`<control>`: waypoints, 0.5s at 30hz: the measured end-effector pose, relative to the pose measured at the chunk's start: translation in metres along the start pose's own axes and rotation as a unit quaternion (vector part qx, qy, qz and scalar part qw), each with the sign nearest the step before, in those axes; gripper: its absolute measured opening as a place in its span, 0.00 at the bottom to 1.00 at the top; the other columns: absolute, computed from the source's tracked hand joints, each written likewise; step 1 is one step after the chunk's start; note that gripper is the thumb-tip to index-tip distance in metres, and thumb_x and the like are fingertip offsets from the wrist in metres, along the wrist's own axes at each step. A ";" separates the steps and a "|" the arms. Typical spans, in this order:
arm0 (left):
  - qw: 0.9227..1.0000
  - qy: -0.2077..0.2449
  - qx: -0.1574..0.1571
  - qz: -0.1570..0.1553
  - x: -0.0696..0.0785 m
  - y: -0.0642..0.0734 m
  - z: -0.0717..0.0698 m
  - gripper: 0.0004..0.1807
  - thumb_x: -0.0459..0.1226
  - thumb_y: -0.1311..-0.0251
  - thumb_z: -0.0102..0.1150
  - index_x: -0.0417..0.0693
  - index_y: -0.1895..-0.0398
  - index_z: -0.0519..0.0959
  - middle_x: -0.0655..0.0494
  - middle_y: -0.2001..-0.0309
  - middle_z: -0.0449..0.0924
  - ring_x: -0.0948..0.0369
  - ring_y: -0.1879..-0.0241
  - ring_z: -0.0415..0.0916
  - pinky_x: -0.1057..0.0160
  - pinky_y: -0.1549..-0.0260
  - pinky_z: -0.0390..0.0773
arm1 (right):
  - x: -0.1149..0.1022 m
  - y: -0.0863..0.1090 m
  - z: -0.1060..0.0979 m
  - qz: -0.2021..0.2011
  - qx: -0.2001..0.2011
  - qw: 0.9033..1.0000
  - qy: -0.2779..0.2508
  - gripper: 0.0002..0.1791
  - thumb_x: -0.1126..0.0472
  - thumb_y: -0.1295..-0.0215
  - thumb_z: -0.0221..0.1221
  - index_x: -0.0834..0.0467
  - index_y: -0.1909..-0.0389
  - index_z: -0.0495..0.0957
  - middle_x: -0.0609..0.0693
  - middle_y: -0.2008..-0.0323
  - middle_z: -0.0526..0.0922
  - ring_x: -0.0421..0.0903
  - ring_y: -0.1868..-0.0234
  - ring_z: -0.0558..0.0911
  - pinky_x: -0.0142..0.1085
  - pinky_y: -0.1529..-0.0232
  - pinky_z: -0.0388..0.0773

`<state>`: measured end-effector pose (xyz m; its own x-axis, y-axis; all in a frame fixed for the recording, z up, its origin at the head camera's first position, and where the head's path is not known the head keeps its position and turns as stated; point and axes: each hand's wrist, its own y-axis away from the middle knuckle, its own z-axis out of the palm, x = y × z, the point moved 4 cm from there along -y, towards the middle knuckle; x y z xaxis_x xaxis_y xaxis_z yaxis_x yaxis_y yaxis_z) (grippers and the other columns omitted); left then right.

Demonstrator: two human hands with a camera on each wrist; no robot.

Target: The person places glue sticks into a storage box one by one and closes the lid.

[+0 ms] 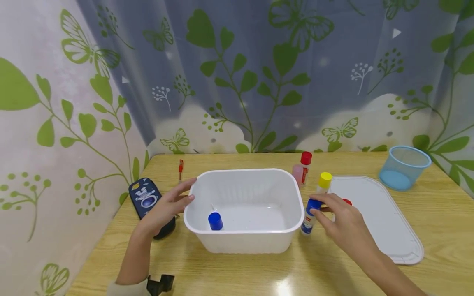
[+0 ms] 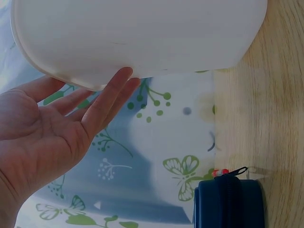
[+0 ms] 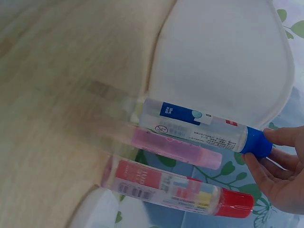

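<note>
A white plastic bin (image 1: 244,242) stands in the middle of the table. My left hand (image 1: 166,209) touches its left rim, and in the left wrist view the fairly straight fingers (image 2: 107,102) lie against its outer wall. Beside the bin's right side, my right hand (image 1: 344,222) pinches the blue cap of a clear glue bottle (image 3: 190,126) held nearly upright. Whether its base touches the table, I cannot tell. Inside the bin a second blue cap (image 1: 215,221) shows; the front wall hides the rest. A yellow-capped bottle (image 1: 324,181) stands just behind my right hand.
A red-capped glue bottle (image 3: 175,190) and a pink bottle (image 3: 175,147) stand behind the bin. Another red cap (image 1: 347,202) peeks past my right hand. On the right are a white lid (image 1: 381,218) and a blue basket (image 1: 403,168); left, a pencil case (image 1: 145,197) and red pen (image 1: 180,168).
</note>
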<state>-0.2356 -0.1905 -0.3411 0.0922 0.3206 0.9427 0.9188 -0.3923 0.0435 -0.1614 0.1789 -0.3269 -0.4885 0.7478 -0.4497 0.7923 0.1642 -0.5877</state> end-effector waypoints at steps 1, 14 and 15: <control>1.000 0.001 0.001 0.000 0.000 0.000 0.000 0.31 0.44 0.33 0.48 0.50 0.30 0.53 0.45 0.33 0.52 0.44 0.39 0.57 0.42 0.47 0.63 | -0.001 -0.001 -0.002 -0.004 0.003 1.000 0.002 0.20 0.71 0.52 0.67 0.59 0.56 0.78 0.49 0.59 0.80 0.44 0.65 0.82 0.36 0.67 0.79; 1.000 -0.004 0.001 0.002 0.000 0.000 0.000 0.31 0.44 0.33 0.48 0.49 0.30 0.53 0.43 0.33 0.51 0.43 0.38 0.57 0.43 0.47 0.64 | -0.034 -0.028 -0.052 -0.065 0.062 0.996 0.001 0.20 0.73 0.56 0.68 0.60 0.58 0.80 0.46 0.62 0.80 0.38 0.66 0.80 0.19 0.74 0.72; 1.000 -0.004 0.000 0.003 0.000 0.000 0.001 0.31 0.44 0.33 0.48 0.48 0.30 0.53 0.43 0.33 0.51 0.43 0.38 0.56 0.43 0.47 0.64 | -0.038 -0.030 -0.056 -0.074 0.066 0.995 -0.001 0.20 0.74 0.56 0.68 0.60 0.59 0.80 0.46 0.62 0.80 0.36 0.66 0.79 0.20 0.74 0.72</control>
<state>-0.2350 -0.1899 -0.3410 0.1017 0.3248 0.9403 0.9183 -0.3941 0.0369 -0.1467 0.1817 -0.2548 -0.5968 0.7204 -0.3534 0.6566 0.1854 -0.7311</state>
